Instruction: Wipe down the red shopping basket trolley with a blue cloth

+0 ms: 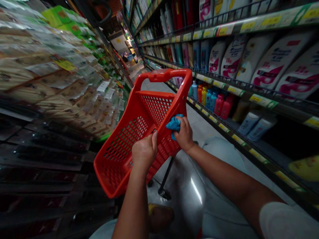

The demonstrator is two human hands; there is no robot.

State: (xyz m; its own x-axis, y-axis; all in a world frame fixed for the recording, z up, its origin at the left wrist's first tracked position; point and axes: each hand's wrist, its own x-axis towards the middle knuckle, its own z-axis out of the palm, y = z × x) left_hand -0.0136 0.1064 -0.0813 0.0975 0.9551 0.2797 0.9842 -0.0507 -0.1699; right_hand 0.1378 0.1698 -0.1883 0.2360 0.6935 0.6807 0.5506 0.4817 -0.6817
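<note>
A red plastic shopping cart [159,146] stands tilted in my view, its arched handle [159,75] toward the far side. My left hand [144,149] is closed around the near rim of the basket, thumb on top. In my right hand [184,134] is a bunched blue cloth [174,123], pressed against the cart's side just below the rim. The fingertips of that hand are partly hidden by the cloth. Inside the basket, the perforated walls and bottom show. Below it, a dark leg with a caster [163,192] rests on the floor.
Shelves of shampoo bottles [271,63] with a price-tag edge [234,89] line the right side. Packaged goods [62,83] are stacked at the left, blurred. Grey tiled floor [199,122] runs down the aisle between. My knees are close beneath my arms.
</note>
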